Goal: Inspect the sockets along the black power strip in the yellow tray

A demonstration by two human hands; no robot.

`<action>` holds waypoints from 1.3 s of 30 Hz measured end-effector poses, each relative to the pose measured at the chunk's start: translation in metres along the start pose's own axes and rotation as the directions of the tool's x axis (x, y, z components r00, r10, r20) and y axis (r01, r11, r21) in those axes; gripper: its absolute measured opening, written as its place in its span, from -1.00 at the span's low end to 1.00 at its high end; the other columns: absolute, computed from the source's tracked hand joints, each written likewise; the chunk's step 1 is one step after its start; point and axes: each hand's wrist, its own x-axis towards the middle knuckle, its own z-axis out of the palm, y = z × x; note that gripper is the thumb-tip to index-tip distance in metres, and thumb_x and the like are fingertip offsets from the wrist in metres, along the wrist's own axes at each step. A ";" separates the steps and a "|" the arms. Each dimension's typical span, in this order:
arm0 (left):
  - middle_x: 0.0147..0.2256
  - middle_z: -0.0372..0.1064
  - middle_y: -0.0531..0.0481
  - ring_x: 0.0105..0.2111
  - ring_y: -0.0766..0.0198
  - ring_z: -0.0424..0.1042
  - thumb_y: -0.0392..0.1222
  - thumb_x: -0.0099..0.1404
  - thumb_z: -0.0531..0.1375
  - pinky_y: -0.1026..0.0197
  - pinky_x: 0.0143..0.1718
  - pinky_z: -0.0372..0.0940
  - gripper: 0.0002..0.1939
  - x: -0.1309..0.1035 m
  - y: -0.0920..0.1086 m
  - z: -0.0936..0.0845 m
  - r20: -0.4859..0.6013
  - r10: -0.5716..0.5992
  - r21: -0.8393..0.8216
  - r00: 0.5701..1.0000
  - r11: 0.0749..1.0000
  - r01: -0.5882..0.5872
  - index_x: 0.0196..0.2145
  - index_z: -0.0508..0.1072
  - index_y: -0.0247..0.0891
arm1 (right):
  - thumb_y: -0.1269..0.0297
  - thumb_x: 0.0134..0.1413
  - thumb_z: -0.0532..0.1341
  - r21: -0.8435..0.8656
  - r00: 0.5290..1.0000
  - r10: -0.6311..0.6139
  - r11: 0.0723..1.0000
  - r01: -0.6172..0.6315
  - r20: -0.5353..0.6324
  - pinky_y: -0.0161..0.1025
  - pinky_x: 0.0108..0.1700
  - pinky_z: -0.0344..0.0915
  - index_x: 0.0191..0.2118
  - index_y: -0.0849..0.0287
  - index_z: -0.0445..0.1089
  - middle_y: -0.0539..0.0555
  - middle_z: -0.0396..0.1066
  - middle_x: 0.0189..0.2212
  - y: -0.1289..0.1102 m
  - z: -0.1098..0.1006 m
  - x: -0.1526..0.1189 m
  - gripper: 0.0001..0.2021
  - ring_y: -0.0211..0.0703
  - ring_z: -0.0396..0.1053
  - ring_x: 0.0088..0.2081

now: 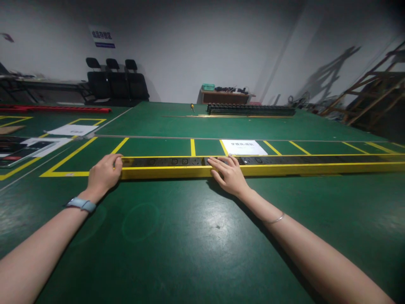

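Note:
A long yellow channel (pixel 167 172) lies across the green table, with black socket modules (pixel 185 161) set along its inside. At the channel's left end, my left hand (pixel 105 174) is closed round the end, its fingers curled over the edge. Further right, my right hand (pixel 230 174) rests on top of the channel, fingers spread over the black modules and the near yellow wall. The fingertips of the right hand touch the modules just left of a small white spot.
Behind the channel, a white printed sheet (pixel 245 147) lies among yellow tape lines. Farther back are a black slotted bar (pixel 249 110), thin rods and a small yellow-black tool (pixel 192 107). Red bars (pixel 57 109) and papers lie at left; black chairs (pixel 117 84) stand beyond.

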 end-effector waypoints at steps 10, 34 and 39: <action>0.09 0.38 -0.10 -0.01 0.04 0.39 0.00 0.42 -0.17 0.06 -0.10 0.33 -0.52 0.000 0.002 -0.005 0.028 -0.012 0.028 1.000 1.000 0.011 0.03 0.41 -0.20 | 0.16 0.31 0.07 -0.015 0.995 0.067 0.998 -0.068 -0.080 0.05 0.17 0.12 0.11 0.09 0.40 0.01 0.44 0.08 0.007 0.004 0.001 -0.65 -0.01 0.32 0.00; 0.10 0.38 -0.05 0.00 0.00 0.41 0.02 0.41 -0.17 0.02 -0.10 0.35 -0.51 -0.002 0.007 -0.010 0.038 -0.051 0.042 0.998 0.998 0.049 0.04 0.42 -0.16 | 0.32 0.24 0.15 -0.142 0.963 0.011 0.989 -0.052 -0.270 -0.04 0.05 0.21 -0.25 0.10 0.56 -0.06 0.59 -0.24 0.045 -0.003 -0.006 -0.80 -0.03 0.37 -0.10; 0.10 0.38 -0.06 -0.02 0.02 0.42 0.04 0.41 -0.18 0.06 -0.12 0.34 -0.50 -0.001 0.004 -0.007 0.036 -0.040 0.042 0.999 0.998 0.038 0.04 0.42 -0.17 | 0.32 0.23 0.15 -0.192 0.957 0.023 0.978 -0.081 -0.288 -0.03 0.01 0.21 -0.31 0.11 0.54 -0.04 0.58 -0.20 0.058 -0.006 -0.013 -0.80 0.01 0.36 -0.07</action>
